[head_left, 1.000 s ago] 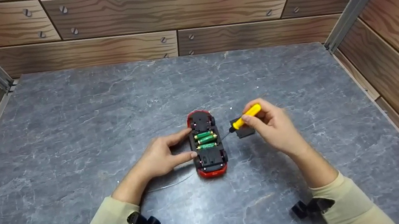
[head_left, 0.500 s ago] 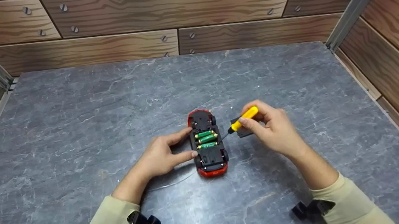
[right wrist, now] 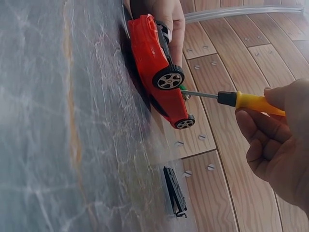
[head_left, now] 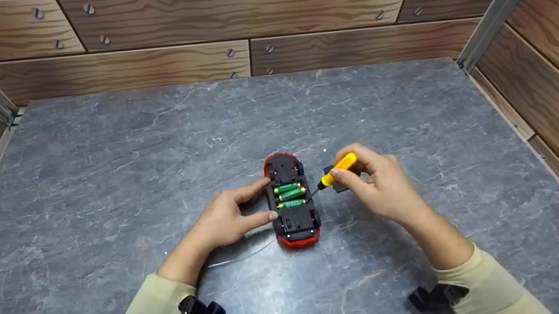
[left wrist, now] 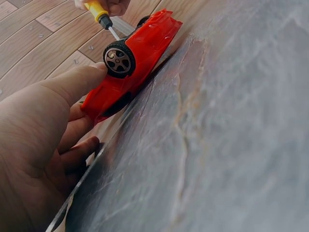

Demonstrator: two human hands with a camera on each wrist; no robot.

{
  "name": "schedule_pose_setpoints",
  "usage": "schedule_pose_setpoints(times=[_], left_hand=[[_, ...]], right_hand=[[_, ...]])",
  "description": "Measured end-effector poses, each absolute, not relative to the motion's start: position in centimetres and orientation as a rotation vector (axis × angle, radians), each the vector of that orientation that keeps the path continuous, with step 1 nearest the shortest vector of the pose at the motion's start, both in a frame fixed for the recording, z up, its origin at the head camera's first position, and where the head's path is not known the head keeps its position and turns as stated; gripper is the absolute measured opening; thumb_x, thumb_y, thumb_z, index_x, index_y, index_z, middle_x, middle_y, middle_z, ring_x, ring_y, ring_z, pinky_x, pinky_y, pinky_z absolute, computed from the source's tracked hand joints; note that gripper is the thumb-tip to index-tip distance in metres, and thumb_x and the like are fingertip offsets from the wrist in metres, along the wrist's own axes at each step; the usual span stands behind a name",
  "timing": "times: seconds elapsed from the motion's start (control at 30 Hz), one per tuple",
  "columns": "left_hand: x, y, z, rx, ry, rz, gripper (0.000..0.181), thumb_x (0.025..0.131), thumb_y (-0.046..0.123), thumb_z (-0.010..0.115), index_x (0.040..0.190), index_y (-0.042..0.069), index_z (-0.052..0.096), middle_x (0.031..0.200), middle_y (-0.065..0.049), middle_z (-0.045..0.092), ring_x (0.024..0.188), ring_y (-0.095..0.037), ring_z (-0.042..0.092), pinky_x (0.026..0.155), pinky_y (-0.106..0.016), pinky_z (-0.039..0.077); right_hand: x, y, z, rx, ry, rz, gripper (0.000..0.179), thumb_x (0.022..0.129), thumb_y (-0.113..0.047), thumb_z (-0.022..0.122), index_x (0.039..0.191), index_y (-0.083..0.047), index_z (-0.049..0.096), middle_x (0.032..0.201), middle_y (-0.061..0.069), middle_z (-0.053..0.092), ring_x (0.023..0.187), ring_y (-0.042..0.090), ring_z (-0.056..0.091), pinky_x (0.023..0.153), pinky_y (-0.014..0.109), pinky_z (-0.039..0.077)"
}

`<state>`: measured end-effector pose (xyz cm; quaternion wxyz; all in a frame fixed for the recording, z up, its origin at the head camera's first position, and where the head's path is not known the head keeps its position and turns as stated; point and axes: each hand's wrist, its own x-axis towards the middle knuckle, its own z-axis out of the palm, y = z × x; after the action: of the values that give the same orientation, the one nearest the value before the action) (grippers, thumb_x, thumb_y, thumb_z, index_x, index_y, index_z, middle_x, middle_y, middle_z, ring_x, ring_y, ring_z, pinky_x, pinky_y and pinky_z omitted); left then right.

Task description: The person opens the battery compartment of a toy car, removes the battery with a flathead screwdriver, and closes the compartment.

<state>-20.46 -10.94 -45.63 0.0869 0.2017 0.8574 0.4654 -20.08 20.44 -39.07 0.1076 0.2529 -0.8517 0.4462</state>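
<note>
A red toy car (head_left: 296, 221) lies wheels up, its battery bay uncovered, with three green batteries (head_left: 292, 194) inside. My left hand (head_left: 220, 220) holds the car along its left side; the thumb rests by a wheel (left wrist: 118, 59) and the other fingers are against the body. Between thumb and fingers, my right hand (head_left: 387, 184) pinches a screwdriver (head_left: 339, 168) by its yellow handle. The metal shaft (right wrist: 200, 94) slants down to the right edge of the bay, its tip at the end of the lowest battery. The middle battery sits slightly askew.
A black battery cover (right wrist: 175, 191) lies on the grey marbled table (head_left: 176, 137) to the car's right, partly hidden under my right hand in the head view. A thin clear strand (head_left: 244, 258) runs left from the car. Wood-patterned walls (head_left: 240, 12) enclose the table.
My right hand has moved slightly left and down, bringing the screwdriver's tip in to the lowest battery's right end. My left hand and the car have stayed in place.
</note>
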Motion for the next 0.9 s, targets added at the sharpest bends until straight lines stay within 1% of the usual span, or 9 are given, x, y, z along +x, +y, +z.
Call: schedule_pose_setpoints(times=[0.17, 0.33, 0.43, 0.57, 0.67, 0.9], left_hand=[[-20.5, -10.8, -45.5, 0.582, 2.535, 1.383, 0.078, 0.090, 0.046, 0.085, 0.158, 0.026, 0.052, 0.153, -0.005, 0.057, 0.145, -0.028, 0.049, 0.123, -0.047, 0.035], [-20.5, -10.6, -45.7, 0.595, 2.514, 1.398, 0.078, 0.091, 0.044, 0.084, 0.158, 0.022, 0.052, 0.153, -0.007, 0.057, 0.146, -0.027, 0.049, 0.123, -0.046, 0.035], [-20.5, -10.4, -45.7, 0.609, 2.510, 1.406, 0.078, 0.091, 0.043, 0.084, 0.158, 0.019, 0.052, 0.153, -0.008, 0.057, 0.145, -0.026, 0.049, 0.123, -0.045, 0.036], [-20.6, -10.4, -45.6, 0.597, 2.507, 1.401, 0.079, 0.091, 0.043, 0.085, 0.158, 0.020, 0.052, 0.154, -0.008, 0.056, 0.146, -0.028, 0.049, 0.124, -0.046, 0.035], [-20.5, -10.5, -45.6, 0.585, 2.503, 1.399, 0.079, 0.090, 0.043, 0.085, 0.158, 0.021, 0.051, 0.154, -0.008, 0.056, 0.146, -0.029, 0.049, 0.124, -0.047, 0.035], [-20.6, -10.7, -45.5, 0.585, 2.499, 1.413, 0.079, 0.090, 0.042, 0.085, 0.159, 0.021, 0.051, 0.155, -0.008, 0.055, 0.146, -0.030, 0.048, 0.124, -0.047, 0.035]], right_hand=[[-20.1, 20.4, -39.2, 0.729, -2.521, 1.372, 0.007, 0.100, -0.006, 0.074, 0.106, -0.005, 0.069, 0.089, -0.002, 0.077, 0.074, 0.029, 0.072, 0.064, 0.025, 0.057], [-20.2, 20.4, -39.4, 0.649, -2.526, 1.540, 0.006, 0.100, -0.003, 0.072, 0.105, -0.005, 0.069, 0.090, 0.005, 0.076, 0.078, 0.035, 0.074, 0.069, 0.034, 0.064], [-20.3, 20.5, -39.6, 0.602, -2.505, 1.659, 0.006, 0.100, 0.000, 0.071, 0.106, -0.002, 0.068, 0.090, 0.010, 0.075, 0.079, 0.039, 0.074, 0.070, 0.040, 0.065], [-20.6, 20.7, -40.0, 0.569, -2.442, 1.829, 0.007, 0.101, 0.004, 0.068, 0.108, 0.004, 0.065, 0.093, 0.017, 0.073, 0.080, 0.044, 0.074, 0.073, 0.050, 0.065], [-20.9, 21.0, -40.4, 0.551, -2.392, 1.930, 0.008, 0.102, 0.005, 0.065, 0.108, 0.009, 0.063, 0.095, 0.020, 0.072, 0.082, 0.042, 0.075, 0.076, 0.052, 0.065], [-21.7, 21.6, -41.3, 0.511, -2.312, 2.069, 0.011, 0.102, 0.008, 0.062, 0.110, 0.016, 0.058, 0.096, 0.022, 0.071, 0.083, 0.029, 0.075, 0.078, 0.045, 0.065]])
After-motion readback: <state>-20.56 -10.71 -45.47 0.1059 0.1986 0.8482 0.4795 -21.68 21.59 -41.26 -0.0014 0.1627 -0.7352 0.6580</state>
